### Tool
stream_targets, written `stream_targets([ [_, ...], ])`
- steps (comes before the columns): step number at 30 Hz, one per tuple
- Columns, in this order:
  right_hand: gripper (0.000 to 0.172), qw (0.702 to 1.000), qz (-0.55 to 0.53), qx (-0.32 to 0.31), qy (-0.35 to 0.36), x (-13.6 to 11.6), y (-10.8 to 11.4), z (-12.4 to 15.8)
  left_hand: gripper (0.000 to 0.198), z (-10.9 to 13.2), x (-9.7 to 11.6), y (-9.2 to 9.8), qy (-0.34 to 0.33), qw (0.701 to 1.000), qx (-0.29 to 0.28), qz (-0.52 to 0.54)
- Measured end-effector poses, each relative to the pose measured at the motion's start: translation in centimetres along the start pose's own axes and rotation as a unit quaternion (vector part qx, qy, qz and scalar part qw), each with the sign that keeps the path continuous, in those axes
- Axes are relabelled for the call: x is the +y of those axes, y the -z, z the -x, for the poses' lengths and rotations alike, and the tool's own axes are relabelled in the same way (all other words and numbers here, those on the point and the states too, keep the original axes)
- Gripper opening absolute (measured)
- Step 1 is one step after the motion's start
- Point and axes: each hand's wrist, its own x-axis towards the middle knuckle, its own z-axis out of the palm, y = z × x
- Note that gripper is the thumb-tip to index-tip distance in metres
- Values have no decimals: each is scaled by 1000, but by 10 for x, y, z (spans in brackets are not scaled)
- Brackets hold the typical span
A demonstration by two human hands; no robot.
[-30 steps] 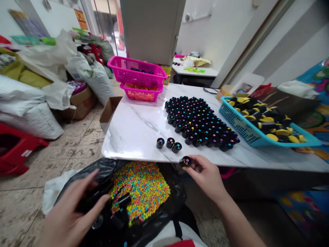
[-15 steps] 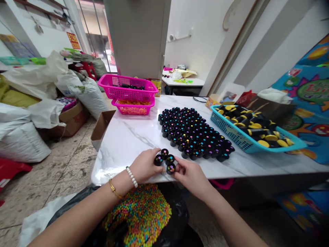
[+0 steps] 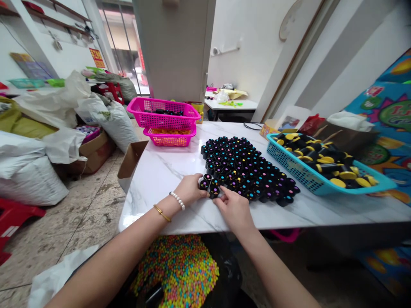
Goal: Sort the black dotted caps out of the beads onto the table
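Observation:
Several small black cups (image 3: 214, 191) with coloured candy balls inside are squeezed together between my two hands at the near left corner of a large cluster. My left hand (image 3: 190, 191), with a pearl bracelet and a gold bangle on its wrist, is closed against their left side. On the right side, the fingers of my right hand (image 3: 233, 208) press on the same cups. The packed cluster of upright black cups (image 3: 247, 167) stands on the white marbled table (image 3: 170, 171). Below the table edge, a black bag holds many coloured candy balls (image 3: 189, 269), with a black cylinder (image 3: 154, 295) lying among them.
A blue basket (image 3: 308, 179) of black tubes with yellow caps stands at the right. Two stacked pink baskets (image 3: 167, 124) sit at the back left. A cardboard box (image 3: 130, 164), white sacks (image 3: 28, 167) and a red stool (image 3: 17, 222) are on the floor.
Both hands have pushed the small group of black cups away from the table's near edge, up against the large cluster. The view has shifted slightly.

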Motion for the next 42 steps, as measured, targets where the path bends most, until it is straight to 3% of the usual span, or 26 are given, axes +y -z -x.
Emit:
stream_targets([
  [4,20,999,-11,26,-26,0,0,13,69,-11,0,-7,11,1000,21,18],
  [11,12,996,61,45,44,-5,0,31,70,-9,-1,-15,-5,996,33,85],
  [17,18,981,166,78,64,-3,-1,26,12,-7,1,-17,-20,996,45,77],
  [20,17,976,191,88,60,-2,0,28,9,-4,7,-19,-54,996,49,52],
  [24,20,981,152,78,87,-4,4,35,11,-1,8,-19,-76,995,52,41],
  [28,25,986,55,56,145,-13,11,52,16,7,3,-11,-47,996,26,69],
  [31,24,975,-32,-12,220,-19,15,75,21,40,1,7,-17,994,-16,104],
  [34,19,943,-89,-144,286,-14,12,99,27,103,4,33,0,996,-26,85],
  [38,11,892,-42,-319,317,-5,-5,117,36,209,12,50,22,990,112,-78],
  [42,13,860,-39,-357,363,-27,-26,118,68,297,-2,18,162,943,244,-160],
])
